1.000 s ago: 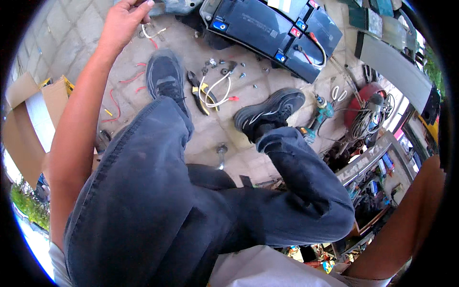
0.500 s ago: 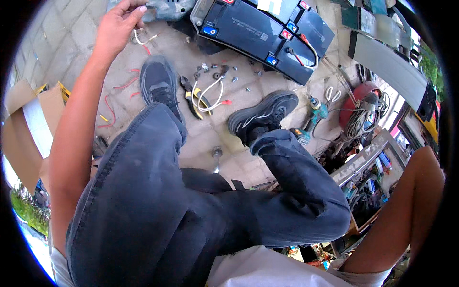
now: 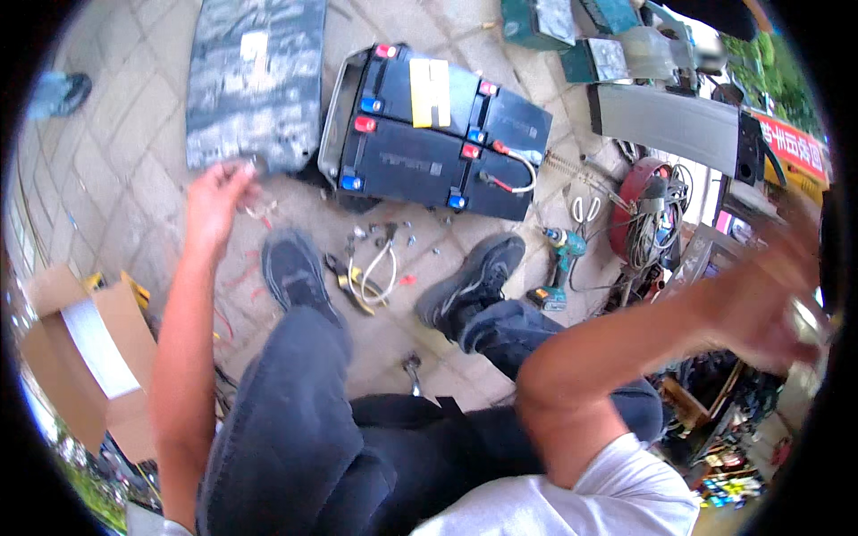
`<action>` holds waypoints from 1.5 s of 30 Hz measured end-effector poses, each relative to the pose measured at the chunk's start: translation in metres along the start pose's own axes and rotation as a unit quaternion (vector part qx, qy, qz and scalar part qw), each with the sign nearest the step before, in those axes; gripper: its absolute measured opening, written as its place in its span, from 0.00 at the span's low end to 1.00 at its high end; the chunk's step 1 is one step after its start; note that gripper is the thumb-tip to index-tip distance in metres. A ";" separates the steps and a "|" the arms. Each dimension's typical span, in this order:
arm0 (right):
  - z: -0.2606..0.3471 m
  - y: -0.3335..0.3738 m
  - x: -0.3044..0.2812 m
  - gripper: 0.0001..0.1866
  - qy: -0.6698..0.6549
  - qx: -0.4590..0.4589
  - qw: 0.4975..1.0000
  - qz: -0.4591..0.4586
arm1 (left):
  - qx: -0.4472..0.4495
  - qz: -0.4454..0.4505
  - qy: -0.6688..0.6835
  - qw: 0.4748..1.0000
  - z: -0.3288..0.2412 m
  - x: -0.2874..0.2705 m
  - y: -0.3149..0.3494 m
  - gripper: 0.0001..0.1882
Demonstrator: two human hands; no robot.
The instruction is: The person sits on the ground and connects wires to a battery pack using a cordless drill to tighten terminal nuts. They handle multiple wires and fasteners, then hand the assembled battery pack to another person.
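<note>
My left hand (image 3: 222, 198) is closed in a pinch at the near edge of a worn grey panel (image 3: 255, 98). What sits between those fingertips, if anything, is too small to make out. Out at the far right, my right hand (image 3: 773, 299) is smeared by motion, with a shiny pale spot beside its fingers. Right of the panel, a tray (image 3: 337, 125) holds black batteries (image 3: 407, 165) with red and blue terminals. A short white cable (image 3: 518, 161) runs between terminals at their right end. Neither hand touches the batteries.
Yellow-black pliers (image 3: 347, 284), a white cable loop (image 3: 386, 281) and small bolts lie between my shoes. A teal cordless drill (image 3: 563, 263) stands right, near a red reel (image 3: 623, 210) with tangled cord. An open cardboard box (image 3: 130, 335) is left; teal blocks (image 3: 536, 22) stand far right.
The view has shifted, so the panel and batteries sit lower and show more fully. My right arm has swung up from the lower right, bringing its hand into view. My left hand stays by the panel's edge.
</note>
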State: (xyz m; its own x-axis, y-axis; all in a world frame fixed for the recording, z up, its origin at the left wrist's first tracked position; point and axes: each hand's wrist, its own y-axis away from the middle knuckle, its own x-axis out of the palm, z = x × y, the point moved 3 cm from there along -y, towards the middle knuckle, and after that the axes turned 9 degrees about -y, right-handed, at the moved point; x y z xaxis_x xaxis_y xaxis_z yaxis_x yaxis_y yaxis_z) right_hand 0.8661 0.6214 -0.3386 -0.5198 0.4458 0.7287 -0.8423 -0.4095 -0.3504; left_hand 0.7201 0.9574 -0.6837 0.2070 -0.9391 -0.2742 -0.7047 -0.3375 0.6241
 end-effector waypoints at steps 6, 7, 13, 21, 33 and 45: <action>-0.232 0.056 -0.109 0.11 0.427 0.319 0.835 -0.135 | 0.044 0.010 -0.033 0.998 -0.019 -0.007 0.000 0.12; -0.255 0.061 -0.118 0.12 0.440 0.319 0.831 -0.121 | 0.063 0.009 -0.051 0.997 -0.028 -0.005 0.002 0.12; -0.306 0.052 -0.130 0.14 0.460 0.278 0.843 -0.016 | 0.103 0.042 -0.072 0.991 -0.063 0.006 0.004 0.10; -0.299 0.018 -0.182 0.19 0.682 0.313 0.660 -0.041 | 0.116 0.003 0.023 0.993 -0.042 -0.007 -0.012 0.11; -0.301 0.006 -0.188 0.23 0.579 0.320 0.746 -0.076 | 0.106 0.129 0.056 0.984 -0.059 0.019 0.012 0.08; -0.260 0.014 -0.182 0.15 0.555 0.198 0.796 0.138 | 0.185 0.177 -0.065 0.964 -0.110 0.071 -0.049 0.10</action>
State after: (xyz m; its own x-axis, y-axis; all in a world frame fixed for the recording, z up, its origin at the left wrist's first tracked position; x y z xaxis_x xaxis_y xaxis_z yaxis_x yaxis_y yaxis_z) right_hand 0.9117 0.7412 -0.6296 -0.6688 0.6333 -0.3894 -0.6768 -0.7354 -0.0339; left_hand 0.8443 0.9002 -0.6532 -0.1608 -0.9673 -0.1961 -0.9147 0.0714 0.3979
